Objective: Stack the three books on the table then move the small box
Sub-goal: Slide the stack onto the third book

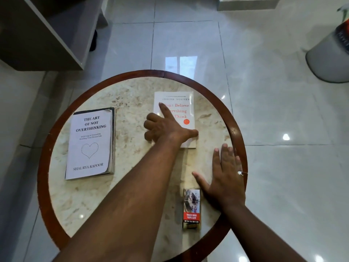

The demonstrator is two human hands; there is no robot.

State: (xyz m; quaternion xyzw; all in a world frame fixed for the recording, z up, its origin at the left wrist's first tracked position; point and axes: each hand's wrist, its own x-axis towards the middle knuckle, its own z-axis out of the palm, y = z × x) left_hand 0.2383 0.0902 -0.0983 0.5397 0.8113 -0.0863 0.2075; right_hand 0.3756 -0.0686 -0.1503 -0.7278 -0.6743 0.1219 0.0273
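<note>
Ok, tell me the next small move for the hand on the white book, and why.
Probably close the left hand on the "Don't Believe Everything You Think" book and lift it toward "The Art of Not Overthinking". The hand already lies across that book, thumb at its right edge, and the two books lie apart on the round table, unstacked.

Left book [90, 143] cover reads "THE ART OF NOT OVERTHINKING" and "SHAURYA KAPOOR"; far book [181, 110] shows "JOSEPH NGUYEN", then "Believe", "Think" in red, rest hidden by a hand; small box [191, 208] has red band, "TOBACCO CAUSES PAINFUL DEATH", barely legible.
</note>
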